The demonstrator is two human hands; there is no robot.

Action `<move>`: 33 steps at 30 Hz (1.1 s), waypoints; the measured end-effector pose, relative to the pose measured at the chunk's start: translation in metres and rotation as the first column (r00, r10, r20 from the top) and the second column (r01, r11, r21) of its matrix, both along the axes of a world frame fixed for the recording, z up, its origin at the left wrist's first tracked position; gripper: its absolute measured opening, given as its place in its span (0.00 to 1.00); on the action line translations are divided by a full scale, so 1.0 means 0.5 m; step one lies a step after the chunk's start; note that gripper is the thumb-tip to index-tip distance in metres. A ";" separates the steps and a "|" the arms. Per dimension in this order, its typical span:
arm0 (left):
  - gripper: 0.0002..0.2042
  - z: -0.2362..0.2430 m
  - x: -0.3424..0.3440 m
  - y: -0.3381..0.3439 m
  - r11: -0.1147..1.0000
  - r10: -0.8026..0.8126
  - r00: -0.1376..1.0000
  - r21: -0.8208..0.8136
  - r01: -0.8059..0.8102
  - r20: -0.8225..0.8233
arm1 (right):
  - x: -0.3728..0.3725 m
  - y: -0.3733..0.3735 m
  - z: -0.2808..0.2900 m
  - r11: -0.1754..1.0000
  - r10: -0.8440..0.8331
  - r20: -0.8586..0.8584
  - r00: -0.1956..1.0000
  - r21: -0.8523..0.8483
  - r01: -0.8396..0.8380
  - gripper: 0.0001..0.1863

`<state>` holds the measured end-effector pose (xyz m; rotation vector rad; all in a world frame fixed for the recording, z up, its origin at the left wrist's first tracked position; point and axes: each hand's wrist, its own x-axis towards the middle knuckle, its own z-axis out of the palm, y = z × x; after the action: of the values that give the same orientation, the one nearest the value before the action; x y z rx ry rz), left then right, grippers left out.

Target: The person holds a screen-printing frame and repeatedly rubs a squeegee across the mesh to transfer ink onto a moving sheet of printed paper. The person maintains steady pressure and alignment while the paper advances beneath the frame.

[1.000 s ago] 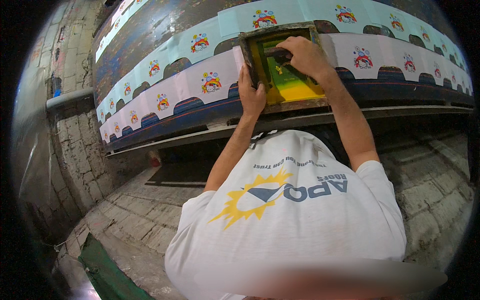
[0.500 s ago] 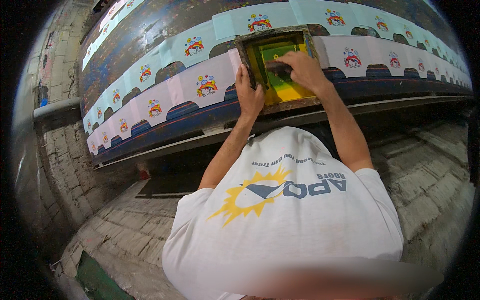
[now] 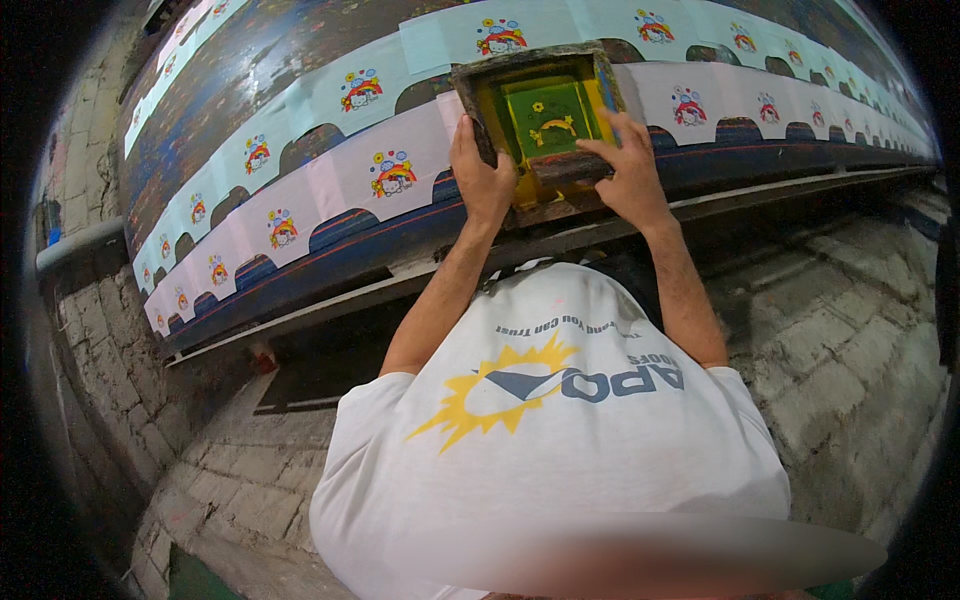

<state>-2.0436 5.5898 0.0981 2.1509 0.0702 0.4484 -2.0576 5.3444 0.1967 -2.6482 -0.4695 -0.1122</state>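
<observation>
A wooden-framed printing screen (image 3: 535,62) lies over the row of pale pink fabric pieces, its mesh green in the middle with yellow ink around it. My left hand (image 3: 484,178) grips the screen's left side, thumb on the inner side and fingers along the outside. A dark squeegee (image 3: 568,170) rests across the near part of the mesh. Beside it, at the screen's right side, my right hand (image 3: 632,175) has its fingers spread, the thumb and index close to the squeegee's right end. Whether they touch it, I cannot tell.
A long, paint-speckled dark table (image 3: 240,95) carries rows of printed pieces, pale pink (image 3: 340,190) in the near row and pale blue (image 3: 425,45) beyond. A ledge (image 3: 400,280) runs along its near edge. Grey block flooring (image 3: 820,330) lies below, and a pipe (image 3: 80,245) stands at left.
The squeegee has come toward me to the near end of the mesh. My right hand has loosened from it and spread its fingers. My left hand still holds the screen.
</observation>
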 end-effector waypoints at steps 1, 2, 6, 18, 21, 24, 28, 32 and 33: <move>0.38 -0.002 -0.002 0.000 1.000 -0.001 1.000 -0.019 0.001 -0.011 | -0.002 -0.008 -0.006 0.992 -0.084 -0.058 0.995 0.086 0.088 0.31; 0.38 -0.004 -0.003 0.001 1.000 0.003 1.000 -0.019 -0.003 0.004 | -0.006 -0.015 -0.012 0.970 -0.155 -0.115 0.981 0.169 0.173 0.32; 0.38 -0.004 -0.001 -0.002 0.999 0.027 1.000 -0.046 -0.026 0.004 | -0.010 -0.038 -0.042 0.926 -0.157 -0.281 0.947 0.293 0.240 0.31; 0.37 0.048 0.015 -0.093 0.989 0.055 0.998 -0.137 -0.054 0.003 | -0.003 -0.135 -0.062 0.889 -0.106 -0.101 0.989 0.436 0.140 0.26; 0.37 0.049 0.050 -0.199 0.972 0.024 1.000 -0.235 -0.023 0.001 | 0.021 -0.236 -0.054 0.886 -0.111 -0.074 0.991 0.444 0.132 0.27; 0.37 0.051 0.060 -0.301 0.961 -0.032 0.997 -0.277 0.013 -0.066 | 0.036 -0.346 -0.050 0.896 -0.137 -0.070 0.988 0.416 0.154 0.27; 0.38 0.039 0.084 -0.431 0.967 -0.025 0.999 -0.255 0.019 -0.022 | 0.051 -0.469 -0.057 0.892 -0.166 -0.087 0.982 0.412 0.187 0.28; 0.38 0.035 0.091 -0.503 0.985 -0.022 0.999 -0.173 0.013 -0.050 | 0.050 -0.542 -0.069 0.903 -0.193 -0.107 0.975 0.370 0.220 0.26; 0.38 0.037 0.091 -0.512 0.981 -0.024 0.997 -0.196 0.010 -0.068 | 0.051 -0.552 -0.073 0.887 -0.173 -0.128 0.977 0.411 0.211 0.26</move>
<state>-1.9982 5.3336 0.1167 1.9716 0.1297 0.3411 -2.0322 5.0686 0.1603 -2.2506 -0.1291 -0.1400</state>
